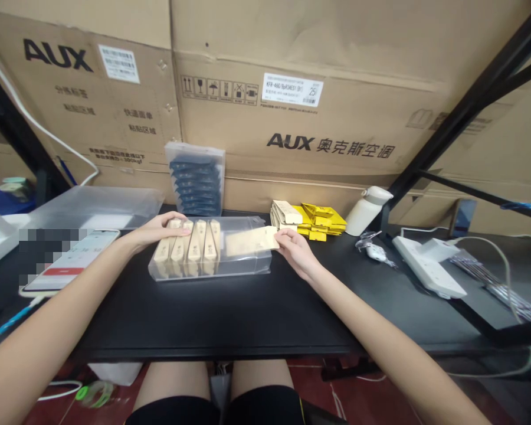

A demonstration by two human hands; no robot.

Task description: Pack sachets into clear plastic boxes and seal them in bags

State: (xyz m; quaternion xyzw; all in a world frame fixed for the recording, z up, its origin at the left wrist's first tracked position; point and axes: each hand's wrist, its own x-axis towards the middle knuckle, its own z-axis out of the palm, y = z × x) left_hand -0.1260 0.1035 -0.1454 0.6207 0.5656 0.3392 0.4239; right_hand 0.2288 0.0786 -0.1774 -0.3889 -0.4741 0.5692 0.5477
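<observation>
A clear plastic box [243, 267] lies on the black table in front of me, with several slim beige packets [195, 248] standing in a row in its left half. My left hand [161, 231] is closed at the box's far left corner; its thumb lies across the tops of the leftmost packets, and its other fingers are partly hidden. In my right hand [294, 248], a flat beige packet [250, 241] is pinched by its right end. That packet is held slanted over the right half of the box.
Behind the box stands a clear case of dark blue packets [197, 183]. Yellow packets [321, 221], a beige stack [285, 213] and a white bottle [366, 211] are at back right. A phone [73, 262] lies left; a white power strip [429, 268] lies right.
</observation>
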